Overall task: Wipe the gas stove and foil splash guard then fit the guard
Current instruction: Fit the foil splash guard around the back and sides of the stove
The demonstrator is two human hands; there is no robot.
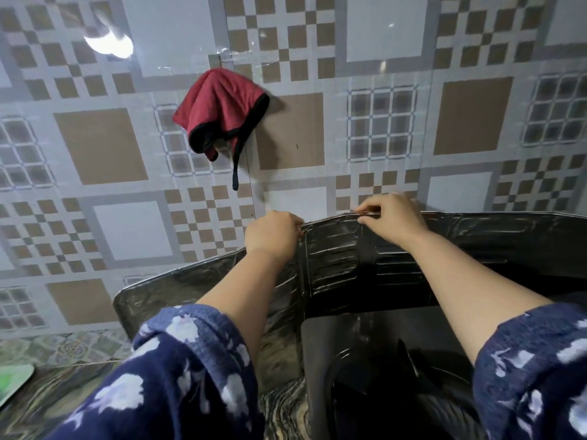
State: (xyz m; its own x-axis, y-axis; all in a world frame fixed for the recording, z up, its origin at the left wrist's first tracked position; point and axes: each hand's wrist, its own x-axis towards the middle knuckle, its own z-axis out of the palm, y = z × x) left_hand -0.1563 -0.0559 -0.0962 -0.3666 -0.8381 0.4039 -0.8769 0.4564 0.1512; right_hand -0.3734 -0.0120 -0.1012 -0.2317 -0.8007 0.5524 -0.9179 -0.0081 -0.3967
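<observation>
While both hands pinch the embossed silver foil splash guard (333,258) | left hand (273,233) at top edge, 9 o'clock | right hand (390,217) at 3 o'clock, apart | black gas stove (349,338) below, 6 o'clock

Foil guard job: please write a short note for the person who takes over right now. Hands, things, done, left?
Left hand: pinches the top edge of the foil guard.
Right hand: pinches the same edge further right.
The guard stands upright behind the stove, along the tiled wall. A red cloth hangs on the wall, not in use.
Done: guard brought to its place; wiping cannot be judged.
Left: settle the guard, let go.
</observation>
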